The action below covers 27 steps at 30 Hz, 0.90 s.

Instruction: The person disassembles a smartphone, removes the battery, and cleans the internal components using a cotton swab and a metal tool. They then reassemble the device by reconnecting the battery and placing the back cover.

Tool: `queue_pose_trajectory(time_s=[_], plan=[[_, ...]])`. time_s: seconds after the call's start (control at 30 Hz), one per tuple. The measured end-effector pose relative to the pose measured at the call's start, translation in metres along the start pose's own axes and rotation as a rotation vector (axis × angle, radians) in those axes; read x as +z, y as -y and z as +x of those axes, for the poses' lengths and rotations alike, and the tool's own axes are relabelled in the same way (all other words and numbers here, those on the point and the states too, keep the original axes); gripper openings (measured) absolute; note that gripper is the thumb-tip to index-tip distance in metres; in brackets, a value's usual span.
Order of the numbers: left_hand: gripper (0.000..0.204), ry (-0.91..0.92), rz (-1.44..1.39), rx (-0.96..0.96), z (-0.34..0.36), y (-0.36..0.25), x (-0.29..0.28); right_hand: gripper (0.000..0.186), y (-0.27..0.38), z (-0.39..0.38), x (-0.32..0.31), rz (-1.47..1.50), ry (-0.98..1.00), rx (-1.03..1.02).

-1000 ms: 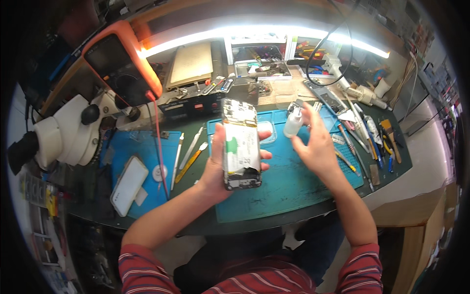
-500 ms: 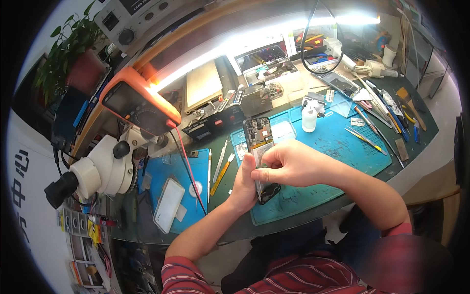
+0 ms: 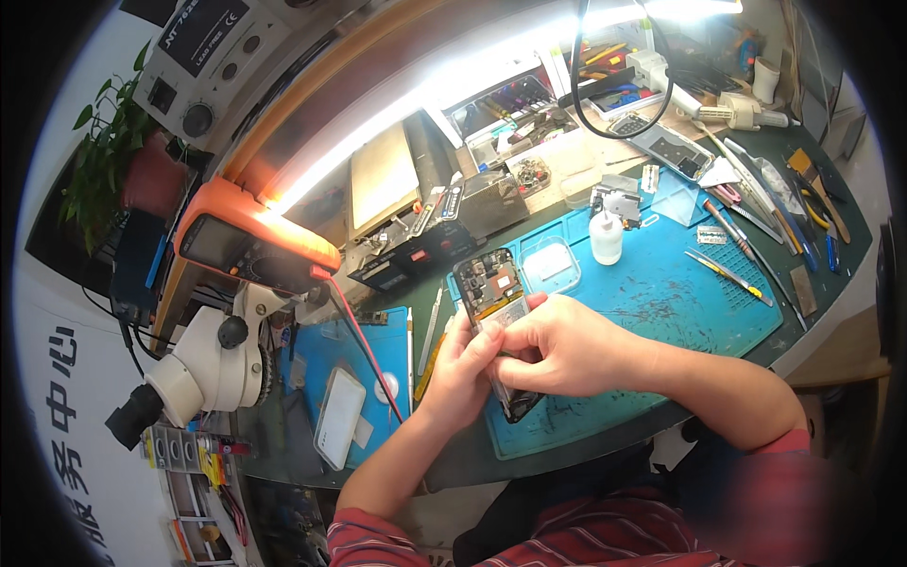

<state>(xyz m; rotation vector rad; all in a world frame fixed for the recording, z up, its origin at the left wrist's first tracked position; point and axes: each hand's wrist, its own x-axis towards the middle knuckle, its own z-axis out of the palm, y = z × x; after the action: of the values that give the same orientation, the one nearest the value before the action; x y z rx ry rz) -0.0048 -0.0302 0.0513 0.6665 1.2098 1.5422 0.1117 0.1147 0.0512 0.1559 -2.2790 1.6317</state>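
An opened smartphone [image 3: 487, 283] is held above the blue work mat, its inner board and pale battery facing up. It leans, with the top end to the far left. My left hand [image 3: 452, 378] is closed around its left edge, the thumb lying across the front. My right hand [image 3: 578, 348] is curled over the lower half from the right, its thumb and fingers pressed together at the phone. These fingers cover much of the battery and the lower part. Whether a small piece is pinched between them cannot be seen.
The blue mat [image 3: 652, 326] carries a white bottle [image 3: 606, 238], a clear tray [image 3: 550, 265] and tweezers [image 3: 727, 276]. Left are a white phone [image 3: 338, 419], a microscope [image 3: 213, 364] and an orange multimeter [image 3: 260, 234] with hanging leads. Hand tools lie at the right.
The camera view has shifted, so the bench appears displaced. The phone leans more to the left, and my left thumb has come further over its front beside my right fingers.
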Motion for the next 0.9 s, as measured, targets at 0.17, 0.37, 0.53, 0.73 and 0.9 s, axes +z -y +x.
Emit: queue_pose_trajectory(time_s=[0.17,0.37,0.53,0.73,0.9], plan=[[0.094,0.025,0.138,-0.025,-0.003,0.007,-0.01,0.024,0.01,0.001,-0.005,-0.024,0.135,0.073],[0.105,0.218,0.191,-0.042,0.004,0.017,-0.014,0.036,0.014,-0.007,-0.022,-0.048,0.338,0.137],[0.094,0.078,0.301,0.001,-0.007,0.016,-0.006,0.026,-0.003,-0.014,-0.007,-0.093,0.256,-0.102],[0.093,0.045,0.276,-0.06,-0.008,0.022,-0.008,0.025,-0.016,-0.02,0.004,0.09,0.133,-0.084],[0.092,0.046,0.235,-0.097,-0.009,0.022,-0.008,0.026,-0.012,-0.027,0.011,0.174,0.021,-0.097]])
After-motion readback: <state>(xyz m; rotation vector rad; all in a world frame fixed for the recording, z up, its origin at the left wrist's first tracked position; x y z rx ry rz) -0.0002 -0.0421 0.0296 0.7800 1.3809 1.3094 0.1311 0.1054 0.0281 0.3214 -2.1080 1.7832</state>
